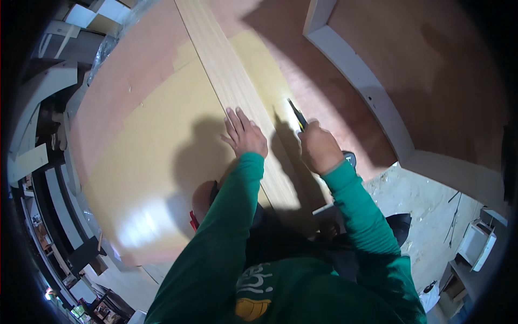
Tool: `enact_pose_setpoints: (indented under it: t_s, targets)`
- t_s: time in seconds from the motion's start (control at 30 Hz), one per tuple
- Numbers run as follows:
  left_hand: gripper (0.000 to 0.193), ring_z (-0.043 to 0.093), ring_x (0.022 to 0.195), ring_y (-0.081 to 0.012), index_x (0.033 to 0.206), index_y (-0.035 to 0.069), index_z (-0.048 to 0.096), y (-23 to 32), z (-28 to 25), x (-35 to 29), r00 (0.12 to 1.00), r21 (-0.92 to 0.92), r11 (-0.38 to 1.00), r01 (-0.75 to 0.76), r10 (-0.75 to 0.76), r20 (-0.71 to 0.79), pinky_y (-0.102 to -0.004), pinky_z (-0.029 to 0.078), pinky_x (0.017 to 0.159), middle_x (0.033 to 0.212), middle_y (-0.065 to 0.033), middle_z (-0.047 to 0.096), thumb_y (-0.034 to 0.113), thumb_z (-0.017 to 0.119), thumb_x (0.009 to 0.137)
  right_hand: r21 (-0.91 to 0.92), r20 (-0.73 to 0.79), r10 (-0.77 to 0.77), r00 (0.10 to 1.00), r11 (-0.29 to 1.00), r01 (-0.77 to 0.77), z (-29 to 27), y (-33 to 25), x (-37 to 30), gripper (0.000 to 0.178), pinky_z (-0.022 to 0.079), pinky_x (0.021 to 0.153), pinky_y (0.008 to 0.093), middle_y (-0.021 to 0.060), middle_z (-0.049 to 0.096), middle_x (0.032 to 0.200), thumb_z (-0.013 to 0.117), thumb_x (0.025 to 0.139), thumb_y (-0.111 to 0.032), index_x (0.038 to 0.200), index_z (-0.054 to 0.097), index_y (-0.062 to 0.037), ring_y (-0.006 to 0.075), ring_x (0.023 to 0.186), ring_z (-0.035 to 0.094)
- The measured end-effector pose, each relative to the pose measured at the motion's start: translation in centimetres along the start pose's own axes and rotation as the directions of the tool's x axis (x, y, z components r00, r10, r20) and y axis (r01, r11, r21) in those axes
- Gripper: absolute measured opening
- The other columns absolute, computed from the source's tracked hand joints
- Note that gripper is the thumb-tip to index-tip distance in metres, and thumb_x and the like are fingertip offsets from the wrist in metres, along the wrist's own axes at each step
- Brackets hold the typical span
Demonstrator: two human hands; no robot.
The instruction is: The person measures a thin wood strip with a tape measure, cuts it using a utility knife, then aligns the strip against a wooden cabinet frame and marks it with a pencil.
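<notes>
My left hand (247,134) lies flat with fingers spread on a long, pale wood-grain strip (221,51), pressing it against a large tan and pinkish sheet (145,129). Just right of the strip, my right hand (320,147) is closed round a slim black-and-yellow utility knife (297,115). Its dark tip points away from me, above the sheet; most of its handle is hidden in my fist. A small, rounded black object (350,158) shows beside my right wrist; I cannot tell what it is.
A large panel with a raised pale frame (367,86) stands along the right. Boards and offcuts (40,156) crowd the left side, with clear plastic wrap (102,54) by the sheet's far left edge. Worn floor (426,210) shows at the lower right, with a white box-like piece (476,245).
</notes>
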State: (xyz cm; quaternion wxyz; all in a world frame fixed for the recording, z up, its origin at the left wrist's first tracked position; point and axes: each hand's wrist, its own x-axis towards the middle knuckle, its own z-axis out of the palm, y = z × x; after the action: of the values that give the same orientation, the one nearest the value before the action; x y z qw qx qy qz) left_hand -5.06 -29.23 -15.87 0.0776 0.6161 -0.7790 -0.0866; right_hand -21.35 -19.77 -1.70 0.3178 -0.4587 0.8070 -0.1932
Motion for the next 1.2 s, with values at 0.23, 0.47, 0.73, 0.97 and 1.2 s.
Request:
enact_pose_setpoints:
  t_s: [0.23, 0.47, 0.73, 0.97, 1.2]
  targets:
    - [0.063, 0.02, 0.152, -0.0422, 0.16, 0.006, 0.022, 0.0, 0.6, 0.4, 1.0, 0.052, 0.999, -0.008, 0.007, 0.02, -0.0751, 0.017, 0.114, 0.169, -0.016, 0.01, 0.026, 0.04, 0.102, 0.15, 0.069, 0.082, 0.994, 0.985, -0.091, 3.9, -7.7, 23.3, 0.038, 0.052, 0.097, 0.0495, 0.0348, 0.066, 0.115, 0.058, 0.091, -0.012, 0.121, 0.053, 0.0117, 0.0448, 0.112, 0.066]
    - [0.071, 0.02, 0.153, -0.0376, 0.162, 0.014, 0.022, -1.6, 2.6, 0.6, 1.0, 0.137, 0.99, -0.019, 0.018, 0.01, -0.0756, 0.018, 0.114, 0.17, -0.0115, 0.01, 0.027, 0.054, 0.1, 0.072, 0.121, 0.147, 0.982, 0.985, -0.157, 6.1, -11.7, 32.1, 0.038, 0.053, 0.099, 0.0442, 0.0251, 0.067, 0.125, 0.06, 0.092, -0.013, 0.124, 0.062, 0.0068, 0.0379, 0.118, 0.065]
    - [0.071, 0.018, 0.154, -0.0354, 0.162, 0.015, 0.022, -1.3, 2.1, 0.6, 0.996, 0.087, 0.996, 0.031, -0.038, 0.086, -0.075, 0.013, 0.115, 0.17, -0.0116, 0.011, 0.029, 0.053, 0.1, -0.299, 0.31, -0.036, 0.95, 0.945, 0.134, 8.0, -11.9, 35.6, 0.033, 0.054, 0.099, 0.043, 0.019, 0.068, 0.127, 0.062, 0.089, -0.012, 0.119, 0.072, -0.0026, 0.0356, 0.118, 0.066]
    - [0.071, 0.017, 0.155, -0.0363, 0.162, 0.013, 0.021, -0.6, 1.4, 0.3, 0.997, -0.001, 0.999, 0.045, -0.045, 0.056, -0.0746, 0.01, 0.116, 0.17, -0.0132, 0.011, 0.026, 0.051, 0.099, -0.284, 0.255, 0.096, 0.962, 0.959, -0.02, 8.0, -13.2, 36.0, 0.034, 0.055, 0.098, 0.0419, 0.0166, 0.069, 0.127, 0.064, 0.088, -0.017, 0.119, 0.074, -0.0059, 0.035, 0.118, 0.066]
    - [0.071, 0.012, 0.156, -0.0377, 0.162, 0.01, 0.018, -0.2, 0.8, 0.6, 0.998, 0.027, 0.999, 0.017, -0.019, 0.061, -0.0711, 0.002, 0.118, 0.171, -0.0138, 0.007, 0.026, 0.047, 0.099, -0.35, 0.589, -0.053, 0.807, 0.883, 0.313, 3.7, -8.7, 19.7, 0.038, 0.055, 0.096, 0.0437, 0.0189, 0.07, 0.122, 0.064, 0.089, -0.023, 0.122, 0.071, -0.0061, 0.0344, 0.112, 0.069]
